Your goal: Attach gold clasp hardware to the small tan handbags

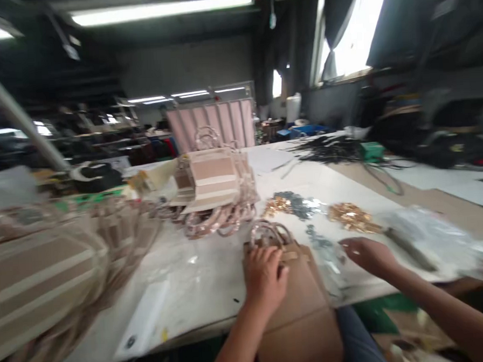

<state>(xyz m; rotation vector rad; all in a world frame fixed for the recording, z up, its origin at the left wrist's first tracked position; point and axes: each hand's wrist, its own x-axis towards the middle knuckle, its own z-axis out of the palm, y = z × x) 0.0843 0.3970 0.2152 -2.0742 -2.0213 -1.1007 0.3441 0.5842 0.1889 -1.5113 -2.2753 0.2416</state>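
Observation:
A brown handbag (300,307) with looped handles (264,234) hangs over the table's front edge. My left hand (264,271) is closed on its upper edge, just below the handles, with the thumb bent in. To the right of the bag, my right hand (369,255) is above the table with its fingers drawn together; whatever they may hold is too small and blurred to make out. Beside those fingertips lie scattered small grey pieces (319,239). Beyond the right hand is a heap of small gold-coloured metal pieces (352,217).
Stacked bag parts with handles (215,177) stand at the middle back. More striped bag pieces (44,272) crowd the left. Clear plastic bags (434,235) lie at right, black strips (329,148) and a green box (371,151) farther back. A white strip (145,315) rests on the white table (206,285).

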